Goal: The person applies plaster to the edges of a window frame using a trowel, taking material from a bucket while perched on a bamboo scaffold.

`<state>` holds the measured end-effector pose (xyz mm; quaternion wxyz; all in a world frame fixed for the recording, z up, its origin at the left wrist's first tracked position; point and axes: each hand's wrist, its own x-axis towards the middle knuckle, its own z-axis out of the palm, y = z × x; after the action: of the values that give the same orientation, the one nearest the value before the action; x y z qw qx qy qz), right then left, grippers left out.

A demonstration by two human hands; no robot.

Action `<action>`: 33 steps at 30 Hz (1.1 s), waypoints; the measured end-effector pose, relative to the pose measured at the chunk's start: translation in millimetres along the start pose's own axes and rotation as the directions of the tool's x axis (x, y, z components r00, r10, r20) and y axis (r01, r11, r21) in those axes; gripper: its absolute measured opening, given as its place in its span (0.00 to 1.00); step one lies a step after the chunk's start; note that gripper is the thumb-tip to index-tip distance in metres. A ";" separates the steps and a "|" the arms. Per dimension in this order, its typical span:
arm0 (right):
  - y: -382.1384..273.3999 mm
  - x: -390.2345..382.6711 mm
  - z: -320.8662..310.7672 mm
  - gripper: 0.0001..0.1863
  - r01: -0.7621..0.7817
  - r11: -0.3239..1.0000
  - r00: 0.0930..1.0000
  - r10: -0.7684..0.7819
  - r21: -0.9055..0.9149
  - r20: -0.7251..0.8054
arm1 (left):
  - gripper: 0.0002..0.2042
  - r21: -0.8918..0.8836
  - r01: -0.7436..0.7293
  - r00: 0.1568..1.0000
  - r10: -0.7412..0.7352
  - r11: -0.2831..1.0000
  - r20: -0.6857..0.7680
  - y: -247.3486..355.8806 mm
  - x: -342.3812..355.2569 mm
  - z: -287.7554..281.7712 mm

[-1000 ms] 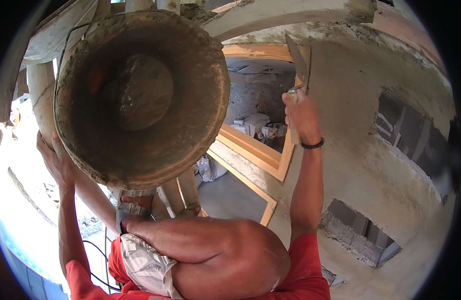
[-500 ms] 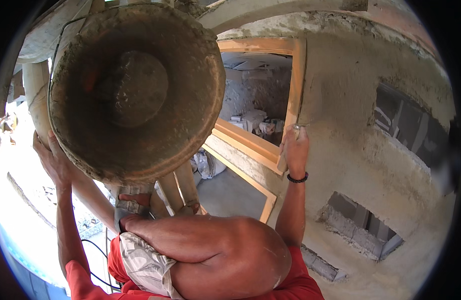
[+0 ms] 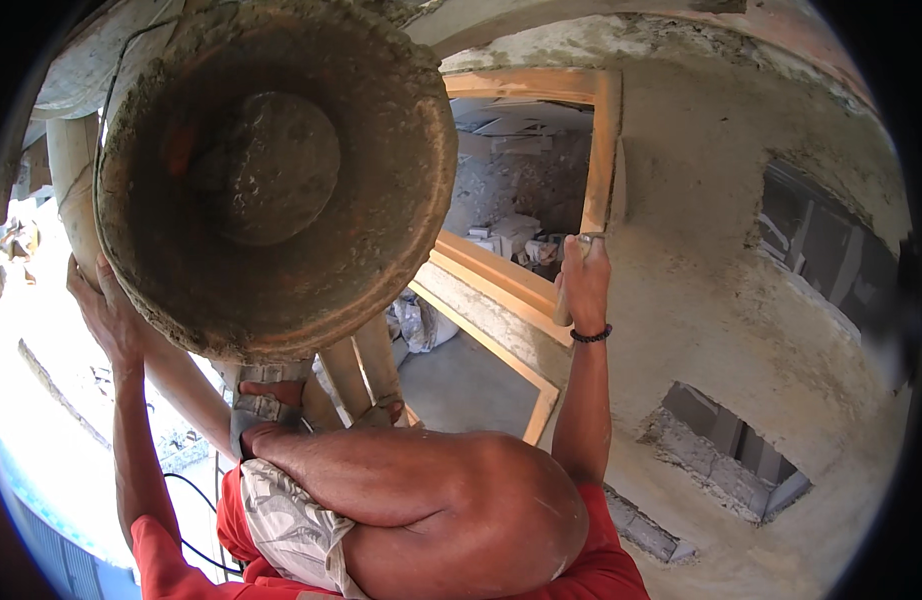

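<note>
My right hand [image 3: 585, 285] is closed around the wooden handle of a trowel [image 3: 621, 185], beside the right post of an orange-brown wooden window frame [image 3: 603, 140]. The trowel's thin blade stands almost edge-on against the grey plastered wall [image 3: 691, 200]. At the left, my left hand [image 3: 111, 310] is wrapped round a pale round pole [image 3: 73, 180]. Between my hands, a big mortar-crusted bucket [image 3: 381, 270] shows its dark inside, with a little wet residue on its bottom. Its rim hides part of the pole and some left-hand fingers.
My bent knee [image 3: 481, 490] fills the lower middle. Below the bucket run wooden planks [image 3: 361, 375] with my foot on them. Through the window lies rubble [image 3: 511, 235]. Two rectangular openings [image 3: 726, 445] pierce the wall at right. A bright drop lies at far left.
My right hand has moved slightly up along the window post, and the trowel blade now shows against the wall beside it. My left hand keeps its place on the pole.
</note>
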<state>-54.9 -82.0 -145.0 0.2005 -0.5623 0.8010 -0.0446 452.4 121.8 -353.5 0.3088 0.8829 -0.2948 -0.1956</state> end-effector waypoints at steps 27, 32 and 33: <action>32.3 -36.6 -3.6 0.19 0.063 0.997 0.997 -0.064 0.039 0.036 | 0.31 0.012 0.001 1.000 -0.001 1.000 0.001 -5.2 1.2 -3.4; 37.3 -29.3 -31.3 0.17 -0.152 0.965 0.971 0.106 0.212 0.213 | 0.31 0.016 -0.049 0.999 0.049 0.999 0.016 -10.6 4.6 -2.5; 40.2 -36.1 -32.1 0.17 -0.068 0.992 0.958 0.036 0.106 0.284 | 0.32 0.010 -0.033 0.999 0.033 0.999 0.032 -11.3 4.6 -3.4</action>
<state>-91.9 -39.2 -117.8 0.3453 -0.5293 0.7750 -0.0048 462.2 127.5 -359.3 0.3028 0.8763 -0.3152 -0.2028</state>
